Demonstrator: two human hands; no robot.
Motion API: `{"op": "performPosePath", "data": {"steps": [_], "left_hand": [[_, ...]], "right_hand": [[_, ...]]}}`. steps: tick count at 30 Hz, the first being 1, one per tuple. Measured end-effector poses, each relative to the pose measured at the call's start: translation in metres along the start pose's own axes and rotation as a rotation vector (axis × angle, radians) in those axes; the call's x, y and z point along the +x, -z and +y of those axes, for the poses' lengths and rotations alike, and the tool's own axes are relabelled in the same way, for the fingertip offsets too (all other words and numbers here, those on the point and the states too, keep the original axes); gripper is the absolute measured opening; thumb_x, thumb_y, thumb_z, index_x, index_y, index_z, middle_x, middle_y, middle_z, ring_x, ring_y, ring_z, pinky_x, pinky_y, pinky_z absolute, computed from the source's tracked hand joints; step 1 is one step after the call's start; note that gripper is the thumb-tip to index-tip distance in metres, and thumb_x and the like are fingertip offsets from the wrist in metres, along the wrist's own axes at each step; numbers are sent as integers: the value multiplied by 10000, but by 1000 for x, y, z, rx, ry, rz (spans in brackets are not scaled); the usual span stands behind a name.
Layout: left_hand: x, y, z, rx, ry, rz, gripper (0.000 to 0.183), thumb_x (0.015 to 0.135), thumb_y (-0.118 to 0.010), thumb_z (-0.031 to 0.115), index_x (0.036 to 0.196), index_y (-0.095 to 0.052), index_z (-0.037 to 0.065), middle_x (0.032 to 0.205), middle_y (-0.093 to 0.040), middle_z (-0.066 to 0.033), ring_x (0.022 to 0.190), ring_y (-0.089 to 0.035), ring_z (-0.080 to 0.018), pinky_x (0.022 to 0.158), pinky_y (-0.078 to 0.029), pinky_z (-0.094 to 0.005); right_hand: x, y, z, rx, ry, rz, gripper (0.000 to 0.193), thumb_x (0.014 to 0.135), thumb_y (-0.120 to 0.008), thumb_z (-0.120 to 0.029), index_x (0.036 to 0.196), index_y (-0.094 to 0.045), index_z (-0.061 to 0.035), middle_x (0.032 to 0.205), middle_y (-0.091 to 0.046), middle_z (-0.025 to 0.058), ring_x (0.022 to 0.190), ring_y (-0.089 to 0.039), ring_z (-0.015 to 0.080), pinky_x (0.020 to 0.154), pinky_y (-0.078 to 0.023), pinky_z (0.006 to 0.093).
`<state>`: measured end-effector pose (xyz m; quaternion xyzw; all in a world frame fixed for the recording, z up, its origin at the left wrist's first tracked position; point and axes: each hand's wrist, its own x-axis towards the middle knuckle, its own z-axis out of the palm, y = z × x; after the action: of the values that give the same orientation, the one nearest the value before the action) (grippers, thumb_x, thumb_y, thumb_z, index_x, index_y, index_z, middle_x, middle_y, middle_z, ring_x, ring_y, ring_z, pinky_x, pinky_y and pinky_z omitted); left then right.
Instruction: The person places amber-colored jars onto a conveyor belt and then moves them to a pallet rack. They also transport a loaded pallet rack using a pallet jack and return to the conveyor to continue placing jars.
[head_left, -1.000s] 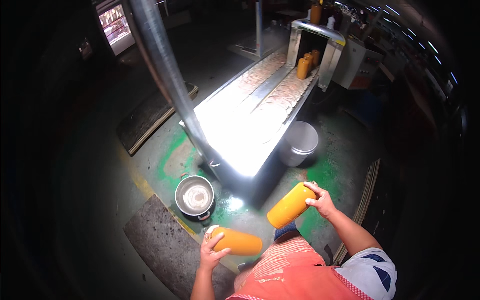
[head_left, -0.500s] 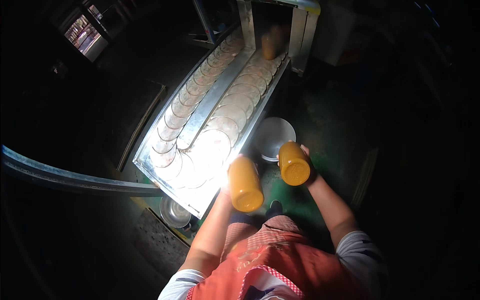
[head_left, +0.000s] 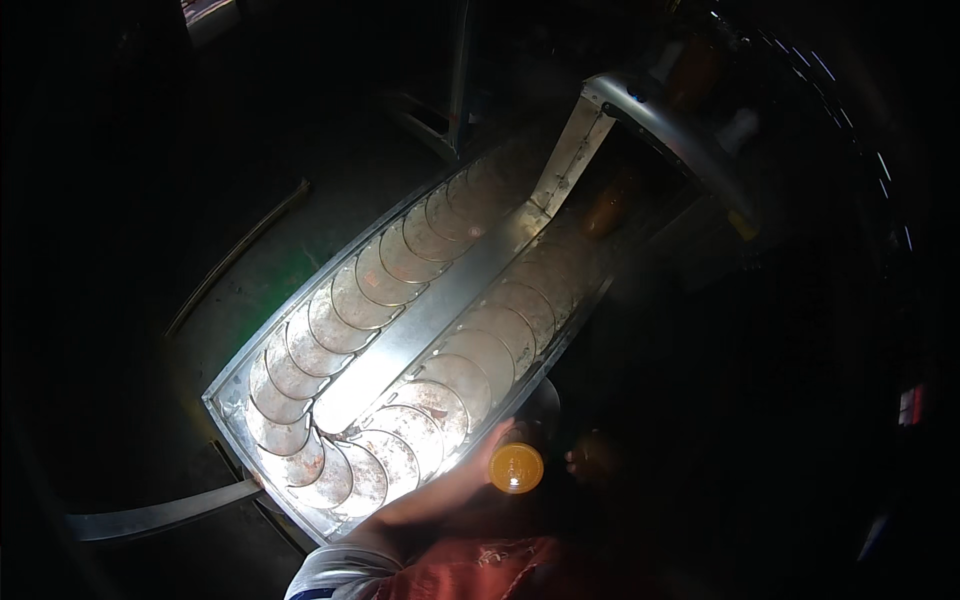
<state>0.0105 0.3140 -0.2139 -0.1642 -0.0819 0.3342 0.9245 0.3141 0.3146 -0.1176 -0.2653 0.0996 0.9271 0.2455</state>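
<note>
My left hand (head_left: 486, 455) is wrapped round a jar with orange-yellow contents (head_left: 516, 470). The jar's round base faces me, beside the near right edge of the conveyor. Just to the right, in deep shadow, the fingertips of my right hand (head_left: 573, 461) show dimly against a second, brownish-looking jar (head_left: 598, 456); its outline is hard to make out. The conveyor (head_left: 390, 270) carries overlapping round-edged metal plates that turn in a U at the near end. Another orange-brown jar (head_left: 608, 208) stands dimly on its far right lane.
A flat metal divider (head_left: 425, 310) runs between the two lanes. At the far end a metal hood (head_left: 660, 115) rises on a leg (head_left: 570, 160) over the right lane. A curved metal bar (head_left: 165, 508) juts left from the near corner. Part of a bowl (head_left: 545, 400) shows beside the conveyor.
My view has swung, so the conveyor looks larger and lower. The left-hand jar now points its base at me beside the conveyor edge. My right hand and its jar have fallen into shadow.
</note>
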Motion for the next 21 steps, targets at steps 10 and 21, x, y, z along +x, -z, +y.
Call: {"op": "performPosePath", "data": {"steps": [10,21], "left_hand": [[-50,-193,74,1417,-301,548,252,996,-510,157,1129,-657,3,1011,-692,-146,949,-657,-242,855,-524,-353],[-36,-169,134,2079,-986,845,328,816,-703,157,1134,-701,75,1150,-676,-138,1004,-621,-322,856,-519,-396]], "right_hand": [[122,-176,-43,-200,640,171,601,982,-571,-368,1455,-365,-59,1406,-436,156,1212,-500,366,938,-478,534],[213,-192,-126,-682,752,214,424,953,-524,-109,1361,-505,1,1126,-652,138,936,-669,215,840,-552,311]]}}
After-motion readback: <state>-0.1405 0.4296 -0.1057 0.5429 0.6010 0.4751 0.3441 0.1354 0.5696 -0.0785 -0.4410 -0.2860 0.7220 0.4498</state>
